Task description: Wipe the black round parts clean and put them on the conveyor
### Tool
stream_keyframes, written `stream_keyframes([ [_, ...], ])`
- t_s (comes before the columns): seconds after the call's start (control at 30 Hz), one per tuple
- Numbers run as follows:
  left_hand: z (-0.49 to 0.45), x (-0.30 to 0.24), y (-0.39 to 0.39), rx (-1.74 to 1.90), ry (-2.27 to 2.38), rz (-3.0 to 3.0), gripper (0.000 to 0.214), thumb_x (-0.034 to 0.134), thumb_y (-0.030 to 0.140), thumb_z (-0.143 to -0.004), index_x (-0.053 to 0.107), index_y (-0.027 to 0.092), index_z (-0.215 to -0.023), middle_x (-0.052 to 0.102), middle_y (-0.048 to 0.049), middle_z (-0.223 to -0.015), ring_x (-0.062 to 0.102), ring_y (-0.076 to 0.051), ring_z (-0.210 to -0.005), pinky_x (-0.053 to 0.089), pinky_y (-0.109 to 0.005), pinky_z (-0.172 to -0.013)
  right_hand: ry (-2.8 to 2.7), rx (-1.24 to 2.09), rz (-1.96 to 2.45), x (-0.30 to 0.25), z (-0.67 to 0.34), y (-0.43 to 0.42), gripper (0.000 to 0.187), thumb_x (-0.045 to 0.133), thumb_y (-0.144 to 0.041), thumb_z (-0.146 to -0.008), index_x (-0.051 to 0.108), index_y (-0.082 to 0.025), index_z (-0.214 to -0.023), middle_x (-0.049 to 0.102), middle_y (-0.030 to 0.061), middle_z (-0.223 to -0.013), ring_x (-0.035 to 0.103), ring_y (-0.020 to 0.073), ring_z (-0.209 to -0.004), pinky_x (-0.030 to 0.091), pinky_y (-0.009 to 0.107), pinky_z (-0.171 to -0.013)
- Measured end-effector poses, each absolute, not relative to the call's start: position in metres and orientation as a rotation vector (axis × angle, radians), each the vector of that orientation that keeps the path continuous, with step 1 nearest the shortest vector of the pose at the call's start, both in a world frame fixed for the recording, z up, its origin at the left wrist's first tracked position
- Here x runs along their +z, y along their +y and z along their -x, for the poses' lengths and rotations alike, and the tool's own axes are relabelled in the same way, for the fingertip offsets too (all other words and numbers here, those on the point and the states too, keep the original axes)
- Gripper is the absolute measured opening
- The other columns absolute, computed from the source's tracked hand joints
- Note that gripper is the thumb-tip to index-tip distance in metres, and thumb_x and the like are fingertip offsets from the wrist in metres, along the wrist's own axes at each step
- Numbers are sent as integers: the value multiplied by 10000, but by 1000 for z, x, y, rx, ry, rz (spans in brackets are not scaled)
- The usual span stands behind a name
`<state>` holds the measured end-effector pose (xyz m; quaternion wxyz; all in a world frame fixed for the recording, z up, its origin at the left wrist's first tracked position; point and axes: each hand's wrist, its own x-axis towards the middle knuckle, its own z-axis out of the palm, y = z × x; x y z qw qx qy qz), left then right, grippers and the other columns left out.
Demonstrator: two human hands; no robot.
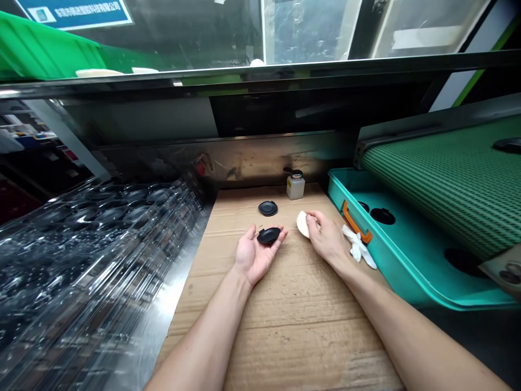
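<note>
Gripping of a pale cloth pad [303, 224] is done by the right fingers [314, 219], which are closed on it in a light pinch, with the pad's rounded edge sticking out toward the left hand. Left fingers [280, 234] are released and slightly curled, palm up, with a black oval plastic part [268, 235] resting across the base of the fingers; no clench is seen. The pad and part are near each other but apart. Both the left hand [253, 256] and right hand [326, 237] are held over a flattened cardboard sheet [285, 347]. A second black oval part [267, 208] is lying on the cardboard just ahead of the left hand. A crumpled white cloth [357, 246] is placed just beside the right hand, by a teal tray [407, 266] with an orange handle [357, 222]. Black round parts [382, 216] are seen in the tray, below a green ribbed conveyor belt [448, 184]. A small white bottle [295, 187] is standing at the cardboard's far edge. Stacked clear plastic trays [93, 260] are piled on the left.
</note>
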<state>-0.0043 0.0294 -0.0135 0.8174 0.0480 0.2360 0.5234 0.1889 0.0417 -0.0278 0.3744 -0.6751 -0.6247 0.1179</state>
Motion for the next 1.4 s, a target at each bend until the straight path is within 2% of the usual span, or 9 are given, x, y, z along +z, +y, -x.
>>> stream_keyframes([
  [0.23,3,-18,30,1098,506,-169,388,343,395,-940,527,72,-1050,612,-240,-1121,619,-304,-1067,564,-415,-840,-1441,438,1639,-18,-175,32,432,391,-446,-920,496,-192,-1253,661,111,-1095,609,250,-993,449,344,-823],
  [0.43,-15,-25,22,1183,527,-435,304,454,376,-911,608,124,-987,671,-126,-1011,623,-257,-1031,503,-403,-926,-1708,772,1324,-21,-137,9,351,446,-413,-903,502,-228,-1196,688,40,-935,631,175,-788,456,258,-680],
  [0.6,-16,-24,21,1162,566,-461,273,457,316,-912,603,121,-1035,651,-147,-1108,619,-268,-1055,512,-433,-912,-1653,373,1696,-25,-154,22,366,409,-419,-919,507,-244,-1225,692,71,-959,642,227,-826,428,294,-693],
  [0.73,-2,-14,24,1126,559,-325,293,424,283,-916,578,100,-1085,605,-200,-1188,620,-296,-1068,549,-452,-862,-1552,280,1812,-27,-180,38,364,394,-424,-925,531,-222,-1195,694,85,-957,642,242,-878,422,299,-729],
  [1.03,10,5,14,1035,418,-195,439,394,454,-928,586,64,-994,628,-167,-996,652,-153,-832,569,-179,-637,-1686,254,1875,-36,-181,39,392,373,-461,-925,532,-250,-1214,698,86,-964,646,260,-870,408,315,-711],
  [1.13,4,2,12,1111,594,-426,393,550,460,-857,606,96,-994,640,-143,-991,648,-166,-814,544,-205,-610,-1690,243,1885,-36,-182,39,398,370,-457,-928,535,-243,-1219,698,85,-960,647,254,-873,408,310,-713],
  [1.23,-2,-5,9,1344,872,-854,384,791,256,-658,651,163,-1004,652,-99,-1020,629,-209,-933,518,-255,-753,-1698,230,1880,-35,-182,39,400,370,-449,-930,538,-234,-1222,698,86,-958,647,249,-878,409,303,-715],
  [1.3,-3,-8,5,1468,947,-1039,507,838,89,-524,678,189,-995,652,-87,-1051,571,-237,-1085,454,-272,-914,-1704,222,1888,-35,-182,39,405,369,-447,-931,541,-229,-1225,698,86,-949,647,244,-872,405,298,-705],
  [1.4,-5,-7,-3,1559,941,-1109,680,827,7,-475,654,210,-1100,651,-77,-1058,502,-238,-1189,353,-263,-1023,-1708,219,1927,-35,-182,39,414,369,-455,-929,550,-224,-1220,700,88,-924,646,244,-841,392,294,-668],
])
